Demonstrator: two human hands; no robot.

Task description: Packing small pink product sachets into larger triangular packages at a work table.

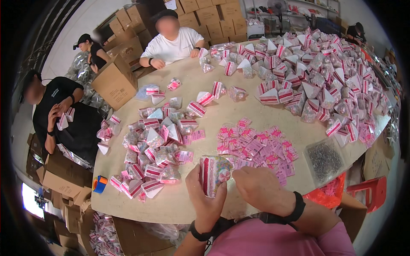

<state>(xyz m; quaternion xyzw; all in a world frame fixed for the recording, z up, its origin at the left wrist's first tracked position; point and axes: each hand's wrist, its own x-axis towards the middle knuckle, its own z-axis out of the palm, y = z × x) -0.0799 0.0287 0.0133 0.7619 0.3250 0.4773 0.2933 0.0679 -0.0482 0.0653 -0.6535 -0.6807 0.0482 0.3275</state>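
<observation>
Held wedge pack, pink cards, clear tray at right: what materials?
Wedge pack: probably clear plastic, glossy, see-through face; striped side could be card or foam.
Pink cards: likely printed card, thin and flat; finish unclear.
Tray: apparently smooth plastic, translucent rim.

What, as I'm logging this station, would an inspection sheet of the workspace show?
Surface: pale tabletop, partly covered.
Job's things: held striped wedge; left wedge pile; larger right wedge pile; pink cards; thin metal pieces in clear container.
Clutter: blue-orange tape dispenser near left edge.
Hands: left hand grips the wedge; right hand close beside it, curled, contact unclear.
Cables: nothing seen clearly.
Surroundings: co-workers, stacked cartons, red stool.
</observation>
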